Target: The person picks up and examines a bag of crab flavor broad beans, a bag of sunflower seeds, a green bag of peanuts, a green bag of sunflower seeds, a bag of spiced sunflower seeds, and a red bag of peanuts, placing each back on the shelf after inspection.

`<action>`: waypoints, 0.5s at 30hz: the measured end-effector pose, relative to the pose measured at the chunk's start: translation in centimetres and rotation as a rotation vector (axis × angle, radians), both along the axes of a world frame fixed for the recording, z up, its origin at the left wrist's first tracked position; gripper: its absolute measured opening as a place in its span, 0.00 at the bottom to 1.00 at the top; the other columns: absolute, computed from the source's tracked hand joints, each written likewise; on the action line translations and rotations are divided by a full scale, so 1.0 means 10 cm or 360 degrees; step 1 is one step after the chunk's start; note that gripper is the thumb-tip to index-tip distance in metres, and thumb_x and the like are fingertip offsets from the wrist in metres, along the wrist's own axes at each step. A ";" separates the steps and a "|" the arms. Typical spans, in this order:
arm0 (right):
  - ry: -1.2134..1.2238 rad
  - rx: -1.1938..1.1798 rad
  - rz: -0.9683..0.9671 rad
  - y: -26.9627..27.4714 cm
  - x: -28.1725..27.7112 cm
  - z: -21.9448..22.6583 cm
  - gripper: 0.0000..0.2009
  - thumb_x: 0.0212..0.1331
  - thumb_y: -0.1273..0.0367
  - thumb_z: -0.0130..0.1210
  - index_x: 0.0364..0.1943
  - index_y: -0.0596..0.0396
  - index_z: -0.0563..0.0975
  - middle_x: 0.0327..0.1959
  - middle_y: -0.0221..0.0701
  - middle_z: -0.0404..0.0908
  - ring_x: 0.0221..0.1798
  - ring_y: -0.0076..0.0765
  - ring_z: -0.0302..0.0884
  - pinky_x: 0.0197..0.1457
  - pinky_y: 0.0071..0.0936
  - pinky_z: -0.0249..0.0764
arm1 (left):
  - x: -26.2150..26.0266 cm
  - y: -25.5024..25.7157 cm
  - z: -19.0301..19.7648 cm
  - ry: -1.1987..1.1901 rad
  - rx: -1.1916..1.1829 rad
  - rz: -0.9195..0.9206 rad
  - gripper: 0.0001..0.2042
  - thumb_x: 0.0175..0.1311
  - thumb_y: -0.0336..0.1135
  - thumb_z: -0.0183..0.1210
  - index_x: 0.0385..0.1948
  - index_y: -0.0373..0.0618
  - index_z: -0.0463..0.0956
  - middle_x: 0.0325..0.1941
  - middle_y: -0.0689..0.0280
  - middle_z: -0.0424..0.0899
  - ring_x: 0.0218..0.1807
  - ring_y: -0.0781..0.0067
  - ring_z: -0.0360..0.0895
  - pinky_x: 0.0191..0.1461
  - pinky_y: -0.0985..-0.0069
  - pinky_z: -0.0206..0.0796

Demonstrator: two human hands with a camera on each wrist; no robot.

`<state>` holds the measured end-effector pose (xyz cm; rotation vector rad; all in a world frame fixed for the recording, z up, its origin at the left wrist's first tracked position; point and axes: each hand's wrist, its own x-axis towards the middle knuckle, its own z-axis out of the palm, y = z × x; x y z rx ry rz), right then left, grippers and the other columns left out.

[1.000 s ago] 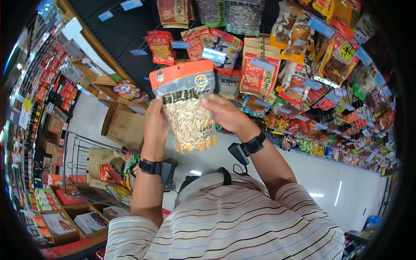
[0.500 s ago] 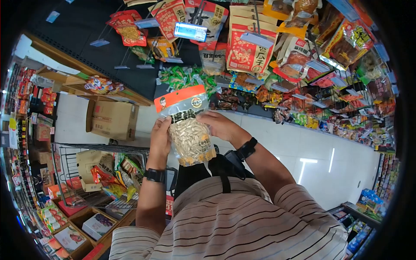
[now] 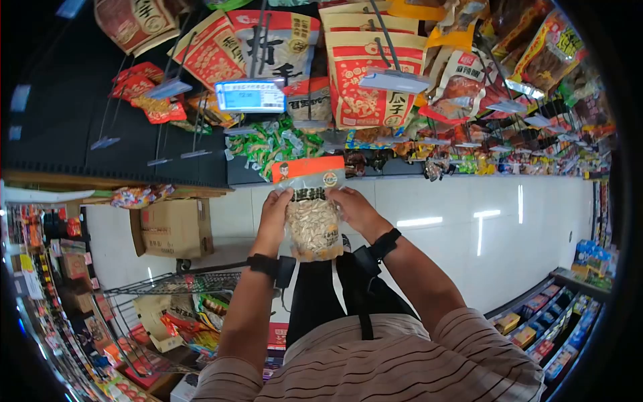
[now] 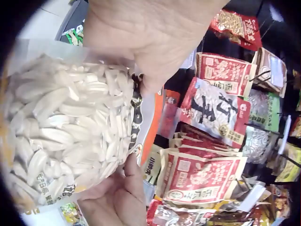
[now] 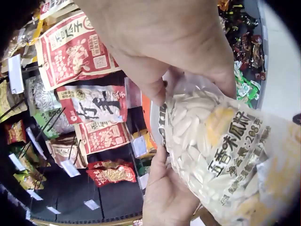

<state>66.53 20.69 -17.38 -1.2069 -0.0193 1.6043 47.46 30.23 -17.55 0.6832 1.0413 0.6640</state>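
In the head view a clear bag of seeds (image 3: 313,218) with an orange top strip hangs upright between both hands, in front of the body. The left hand (image 3: 273,213) pinches its left edge and the right hand (image 3: 355,209) its right edge, thumbs on the front. The left wrist view has the bag (image 4: 70,122) close up, with the left hand (image 4: 150,35) at its upper edge and the right hand (image 4: 117,197) below. In the right wrist view printed text shows on the bag (image 5: 211,155), gripped by the right hand (image 5: 164,42) and the left hand (image 5: 169,200).
Hooks with snack bags (image 3: 375,80) and price tags (image 3: 251,96) stand ahead. Green-wrapped sweets (image 3: 268,144) lie just beyond the bag. A wire shopping cart (image 3: 171,285) with packages stands at the left, near a cardboard box (image 3: 175,228). Low shelves (image 3: 549,315) stand at the lower right.
The head view has shifted, bringing the hanging snack bags nearer. Both hands still hold the seed bag, now lower than at first and more upright, a little farther right in the head view.
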 end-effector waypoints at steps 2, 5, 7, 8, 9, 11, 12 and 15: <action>-0.0034 -0.0009 -0.0054 0.11 0.14 -0.35 0.11 0.61 0.63 0.61 0.39 0.56 0.78 0.36 0.27 0.81 0.36 0.25 0.78 0.37 0.23 0.71 | 0.11 0.23 -0.25 0.0009 -0.0028 -0.0138 0.09 0.66 0.38 0.62 0.39 0.45 0.75 0.39 0.70 0.81 0.41 0.80 0.76 0.47 0.80 0.67; -0.0017 0.0047 -0.0167 0.34 0.27 -0.35 0.11 0.60 0.63 0.62 0.38 0.56 0.79 0.36 0.28 0.82 0.36 0.24 0.78 0.37 0.25 0.71 | 0.35 0.47 -0.25 0.0097 -0.0052 -0.0243 0.11 0.65 0.40 0.63 0.44 0.47 0.76 0.43 0.71 0.82 0.44 0.80 0.77 0.49 0.78 0.67; -0.0123 -0.0003 -0.0206 0.48 0.34 -0.44 0.11 0.60 0.64 0.61 0.39 0.56 0.80 0.36 0.28 0.82 0.36 0.25 0.78 0.38 0.25 0.70 | 0.45 0.65 -0.42 0.0188 -0.0011 -0.0275 0.12 0.65 0.41 0.64 0.44 0.49 0.76 0.44 0.73 0.82 0.45 0.81 0.77 0.48 0.77 0.66; -0.0128 0.0047 -0.0225 0.54 0.38 -0.45 0.11 0.60 0.64 0.61 0.40 0.56 0.80 0.36 0.28 0.82 0.36 0.25 0.77 0.39 0.25 0.70 | 0.48 0.75 -0.54 0.0143 -0.0017 -0.0300 0.12 0.65 0.42 0.64 0.44 0.52 0.76 0.45 0.74 0.81 0.46 0.81 0.77 0.49 0.75 0.66; -0.0132 0.0095 -0.0244 0.60 0.42 -0.50 0.11 0.60 0.64 0.61 0.40 0.56 0.80 0.36 0.28 0.82 0.36 0.25 0.77 0.39 0.25 0.70 | 0.50 0.83 -0.60 0.0174 -0.0046 -0.0300 0.11 0.65 0.42 0.64 0.44 0.52 0.76 0.45 0.74 0.81 0.46 0.81 0.77 0.50 0.75 0.66; -0.0173 0.0121 -0.0275 0.72 0.47 -0.66 0.11 0.60 0.65 0.61 0.41 0.57 0.80 0.36 0.27 0.82 0.37 0.24 0.76 0.42 0.24 0.70 | 0.55 0.98 -0.70 0.0233 -0.0103 -0.0297 0.10 0.65 0.41 0.64 0.43 0.52 0.76 0.45 0.74 0.81 0.46 0.81 0.77 0.50 0.75 0.66; -0.0195 0.0134 -0.0290 0.78 0.49 -0.68 0.11 0.60 0.65 0.61 0.41 0.57 0.80 0.37 0.27 0.82 0.38 0.24 0.76 0.43 0.23 0.70 | 0.59 1.02 -0.70 0.0197 -0.0065 -0.0275 0.10 0.65 0.41 0.64 0.43 0.52 0.76 0.44 0.74 0.82 0.46 0.81 0.77 0.50 0.76 0.66; -0.0227 0.0210 -0.0284 0.89 0.56 -0.69 0.11 0.60 0.65 0.61 0.40 0.57 0.80 0.38 0.27 0.82 0.39 0.23 0.75 0.46 0.23 0.69 | 0.66 1.16 -0.75 0.0117 0.0016 -0.0215 0.11 0.64 0.41 0.65 0.43 0.52 0.76 0.43 0.74 0.82 0.45 0.81 0.77 0.48 0.77 0.65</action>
